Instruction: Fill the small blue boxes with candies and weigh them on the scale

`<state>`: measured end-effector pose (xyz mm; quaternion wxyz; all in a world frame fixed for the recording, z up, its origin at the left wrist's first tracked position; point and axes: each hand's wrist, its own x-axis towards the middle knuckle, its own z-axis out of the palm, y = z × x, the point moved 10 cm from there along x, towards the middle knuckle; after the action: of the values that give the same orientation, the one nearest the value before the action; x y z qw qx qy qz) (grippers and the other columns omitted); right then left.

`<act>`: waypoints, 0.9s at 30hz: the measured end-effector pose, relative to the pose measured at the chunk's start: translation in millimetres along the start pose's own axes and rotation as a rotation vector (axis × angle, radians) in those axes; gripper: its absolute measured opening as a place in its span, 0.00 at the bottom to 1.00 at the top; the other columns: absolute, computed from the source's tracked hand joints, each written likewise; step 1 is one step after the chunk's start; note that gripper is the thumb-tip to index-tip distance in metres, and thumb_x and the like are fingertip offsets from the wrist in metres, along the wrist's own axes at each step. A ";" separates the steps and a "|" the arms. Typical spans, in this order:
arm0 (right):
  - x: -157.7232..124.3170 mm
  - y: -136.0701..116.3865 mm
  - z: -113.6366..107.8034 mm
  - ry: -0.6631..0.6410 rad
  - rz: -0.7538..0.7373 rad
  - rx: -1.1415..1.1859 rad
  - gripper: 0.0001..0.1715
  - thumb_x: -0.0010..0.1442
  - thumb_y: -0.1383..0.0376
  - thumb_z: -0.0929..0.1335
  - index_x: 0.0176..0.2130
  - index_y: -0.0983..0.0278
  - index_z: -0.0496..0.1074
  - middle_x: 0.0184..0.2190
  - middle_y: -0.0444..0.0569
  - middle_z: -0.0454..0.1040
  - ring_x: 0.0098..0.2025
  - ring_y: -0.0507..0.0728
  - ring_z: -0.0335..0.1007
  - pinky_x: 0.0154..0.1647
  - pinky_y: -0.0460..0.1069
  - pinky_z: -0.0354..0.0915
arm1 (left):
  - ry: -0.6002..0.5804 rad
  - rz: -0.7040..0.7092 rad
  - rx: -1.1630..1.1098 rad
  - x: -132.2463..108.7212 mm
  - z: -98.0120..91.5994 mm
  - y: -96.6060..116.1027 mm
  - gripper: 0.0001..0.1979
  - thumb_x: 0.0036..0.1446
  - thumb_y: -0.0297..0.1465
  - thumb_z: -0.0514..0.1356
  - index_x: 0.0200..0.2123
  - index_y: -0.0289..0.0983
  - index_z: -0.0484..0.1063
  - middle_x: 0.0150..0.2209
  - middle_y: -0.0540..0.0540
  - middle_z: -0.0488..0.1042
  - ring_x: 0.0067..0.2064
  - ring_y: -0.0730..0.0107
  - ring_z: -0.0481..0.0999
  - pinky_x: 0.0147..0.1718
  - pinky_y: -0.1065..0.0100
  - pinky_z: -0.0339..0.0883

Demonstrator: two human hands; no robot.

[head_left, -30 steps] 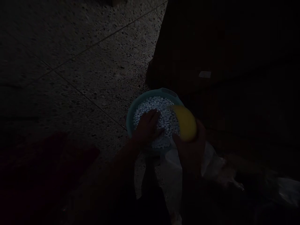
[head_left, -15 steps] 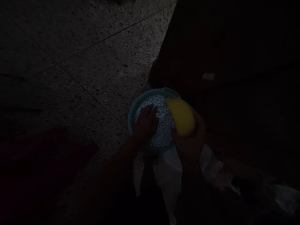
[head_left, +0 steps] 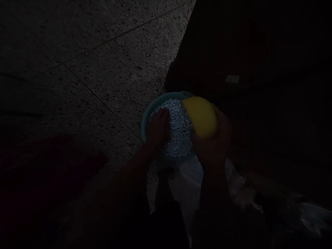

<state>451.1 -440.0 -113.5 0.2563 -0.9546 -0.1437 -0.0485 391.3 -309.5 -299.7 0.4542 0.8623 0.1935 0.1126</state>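
Observation:
White pellets (head_left: 178, 138) fill a round teal basin (head_left: 145, 121) in the middle of the dim view. In my right hand (head_left: 215, 141) is a yellow bowl (head_left: 201, 116), tilted on its side with its rim at the right part of the pellets. My thumb lies near the bowl's lower edge; the other fingers are mostly hidden behind it. At the left side of the basin, my left hand (head_left: 159, 128) lies on the pellets with its fingers bent and loosely apart, their tips dark and hard to see. What is inside the bowl is hidden.
Dark furniture (head_left: 233, 41) with a small pale label (head_left: 232, 79) stands close on the right. Clear plastic (head_left: 190, 176) lies below the basin, with more plastic (head_left: 313, 218) at lower right. Dark red cloth (head_left: 64, 162) lies left on the speckled tile floor (head_left: 103, 69).
The yellow bowl and my right hand have moved slightly up in view. My left hand has drawn a little up and left across the pellets, its fingers now more bent.

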 end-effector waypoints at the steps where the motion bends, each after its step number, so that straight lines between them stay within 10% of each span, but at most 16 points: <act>1: -0.4 -1.6 -1.7 -0.003 -0.003 -0.001 0.46 0.45 0.62 0.73 0.62 0.55 0.62 0.60 0.52 0.66 0.60 0.68 0.64 0.57 0.67 0.66 | 0.014 -0.012 0.005 0.4 -0.9 -1.4 0.25 0.71 0.37 0.42 0.62 0.32 0.65 0.65 0.33 0.65 0.67 0.51 0.62 0.67 0.47 0.56; 27: 1.0 -37.0 -17.9 -0.012 -0.043 -0.042 0.47 0.47 0.61 0.75 0.64 0.54 0.62 0.60 0.51 0.65 0.63 0.66 0.61 0.59 0.63 0.66 | 0.015 0.011 0.009 0.8 -5.3 5.8 0.30 0.71 0.42 0.39 0.65 0.31 0.63 0.66 0.34 0.64 0.68 0.51 0.61 0.67 0.49 0.54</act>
<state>440.7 -418.1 -80.3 0.2343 -0.9567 -0.1646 -0.0512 391.4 -308.2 -291.9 0.4480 0.8646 0.1930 0.1207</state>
